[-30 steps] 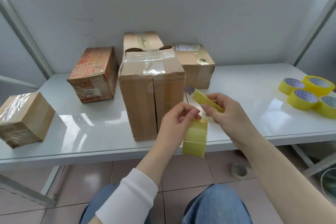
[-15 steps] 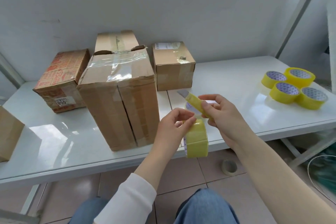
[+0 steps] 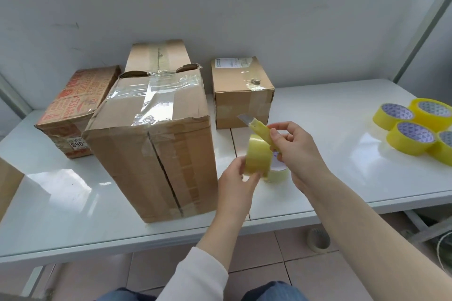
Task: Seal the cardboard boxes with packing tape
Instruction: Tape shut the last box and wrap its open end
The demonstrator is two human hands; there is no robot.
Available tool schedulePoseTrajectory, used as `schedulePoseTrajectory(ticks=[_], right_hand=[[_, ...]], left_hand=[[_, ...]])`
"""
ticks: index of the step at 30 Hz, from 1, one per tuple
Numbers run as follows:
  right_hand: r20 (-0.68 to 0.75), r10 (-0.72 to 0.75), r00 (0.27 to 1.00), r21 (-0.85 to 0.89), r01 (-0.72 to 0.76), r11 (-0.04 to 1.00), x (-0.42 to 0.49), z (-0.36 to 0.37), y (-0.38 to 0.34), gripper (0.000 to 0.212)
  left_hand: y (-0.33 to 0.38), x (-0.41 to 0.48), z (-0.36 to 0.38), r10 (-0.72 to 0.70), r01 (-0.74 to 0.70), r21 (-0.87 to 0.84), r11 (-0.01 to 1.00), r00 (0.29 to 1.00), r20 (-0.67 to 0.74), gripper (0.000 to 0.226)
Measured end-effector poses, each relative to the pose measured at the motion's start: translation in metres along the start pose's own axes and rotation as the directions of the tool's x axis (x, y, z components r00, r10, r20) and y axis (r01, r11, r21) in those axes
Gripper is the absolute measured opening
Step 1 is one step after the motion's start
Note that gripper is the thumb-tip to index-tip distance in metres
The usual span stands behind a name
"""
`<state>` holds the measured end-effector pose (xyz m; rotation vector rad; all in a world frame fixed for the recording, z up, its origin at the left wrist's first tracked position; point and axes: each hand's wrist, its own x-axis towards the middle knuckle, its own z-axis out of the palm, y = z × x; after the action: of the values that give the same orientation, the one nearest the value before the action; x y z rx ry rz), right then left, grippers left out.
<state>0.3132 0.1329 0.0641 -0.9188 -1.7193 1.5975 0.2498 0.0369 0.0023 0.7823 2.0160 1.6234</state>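
Left hand (image 3: 236,179) grip clamped on the tape roll (image 3: 258,156), held over the tabletop (image 3: 330,178) just right of the big box (image 3: 151,144). Right hand (image 3: 302,151) grip clamped on the yellow knife (image 3: 260,128), blade out, tip toward the box, body apparently touching the roll.

Risks:
- Blade slips off the slick tape and nicks the left fingers close below.
- Knife-occupied hand peels clumsily, so the tape end folds onto itself.
- Roll drops past the near edge.

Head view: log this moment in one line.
left hand: holds tape roll | right hand: grips yellow knife, blade out | tall box: left of hands, on table
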Motion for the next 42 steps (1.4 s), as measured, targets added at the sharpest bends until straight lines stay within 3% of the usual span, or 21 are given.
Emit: schedulePoseTrajectory(ticks=[2, 5, 8, 10, 13, 15, 17, 19, 21, 23, 24, 26, 28, 30, 32, 33, 35, 42], right_hand=[[-0.03, -0.017, 0.999, -0.061, 0.015, 0.998, 0.011, -0.002, 0.008, 0.016], [-0.084, -0.089, 0.992, -0.362, 0.053, 0.931, 0.029, -0.008, 0.028, 0.012], [-0.077, -0.137, 0.988, -0.732, 0.038, 0.68, 0.041, -0.013, 0.049, 0.018], [-0.043, -0.121, 0.992, -0.813, 0.035, 0.582, 0.046, -0.014, 0.058, 0.025], [0.008, -0.119, 0.993, -0.808, 0.077, 0.584, 0.047, -0.017, 0.066, 0.029], [-0.029, -0.191, 0.981, -0.751, 0.104, 0.652, 0.04, -0.019, 0.057, 0.027], [-0.072, -0.23, 0.971, -0.654, 0.128, 0.745, 0.026, -0.017, 0.037, 0.026], [-0.083, -0.249, 0.965, -0.546, 0.165, 0.822, 0.01, -0.008, 0.009, 0.025], [-0.062, -0.243, 0.968, -0.443, 0.191, 0.876, -0.007, 0.01, -0.022, 0.026], [-0.001, -0.228, 0.974, -0.351, 0.213, 0.912, -0.024, 0.033, -0.051, 0.027], [0.035, -0.222, 0.974, -0.318, 0.221, 0.922, -0.03, 0.046, -0.064, 0.028], [0.106, -0.189, 0.976, -0.298, 0.213, 0.93, -0.037, 0.068, -0.085, 0.033], [0.138, -0.101, 0.985, -0.31, 0.14, 0.94, -0.032, 0.086, -0.094, 0.044], [0.15, -0.01, 0.989, -0.32, 0.058, 0.946, -0.026, 0.097, -0.095, 0.045], [0.172, 0.005, 0.985, -0.3, 0.048, 0.953, -0.024, 0.1, -0.089, 0.041], [0.18, -0.011, 0.984, -0.296, 0.065, 0.953, -0.027, 0.099, -0.086, 0.036], [0.176, -0.068, 0.982, -0.287, 0.117, 0.951, -0.039, 0.093, -0.084, 0.027], [0.149, -0.307, 0.94, -0.017, 0.312, 0.95, -0.095, 0.074, -0.051, 0.054]], left_hand=[[-0.006, 0.004, -0.001, 0.078, -0.076, 0.054, 0.996, 0.997, -0.023, 0.016], [-0.015, 0.009, 0.0, 0.235, -0.224, 0.223, 0.949, 0.972, -0.024, 0.018], [-0.029, 0.018, 0.005, 0.371, -0.353, 0.435, 0.828, 0.927, 0.046, 0.023], [-0.035, 0.021, 0.007, 0.37, -0.383, 0.566, 0.73, 0.918, 0.144, 0.029], [-0.041, 0.022, 0.003, 0.426, -0.473, 0.642, 0.603, 0.872, 0.242, 0.05], [-0.039, 0.014, -0.003, 0.513, -0.541, 0.629, 0.559, 0.821, 0.25, 0.061], [-0.024, -0.003, -0.012, 0.61, -0.631, 0.602, 0.489, 0.741, 0.282, 0.047], [0.002, -0.021, -0.029, 0.738, -0.729, 0.593, 0.343, 0.599, 0.31, 0.018], [0.039, -0.036, -0.058, 0.841, -0.775, 0.591, 0.224, 0.46, 0.284, 0.015], [0.076, -0.041, -0.099, 0.884, -0.758, 0.61, 0.231, 0.425, 0.193, 0.015], [0.091, -0.038, -0.121, 0.886, -0.714, 0.635, 0.296, 0.454, 0.096, 0.016], [0.109, -0.02, -0.164, 0.788, -0.541, 0.636, 0.55, 0.589, -0.18, 0.02], [0.113, 0.006, -0.2, 0.492, -0.245, 0.558, 0.793, 0.797, -0.35, 0.035], [0.104, 0.024, -0.22, 0.067, 0.059, 0.385, 0.921, 0.949, -0.307, 0.062], [0.093, 0.024, -0.223, -0.204, 0.223, 0.163, 0.961, 0.971, -0.128, 0.062], [0.087, 0.021, -0.221, -0.215, 0.22, 0.076, 0.972, 0.974, -0.074, 0.053], [0.082, 0.009, -0.22, -0.115, 0.115, 0.002, 0.993, 0.989, -0.092, 0.041], [0.057, -0.055, -0.211, 0.219, -0.262, -0.193, 0.946, 0.952, -0.215, 0.063]])
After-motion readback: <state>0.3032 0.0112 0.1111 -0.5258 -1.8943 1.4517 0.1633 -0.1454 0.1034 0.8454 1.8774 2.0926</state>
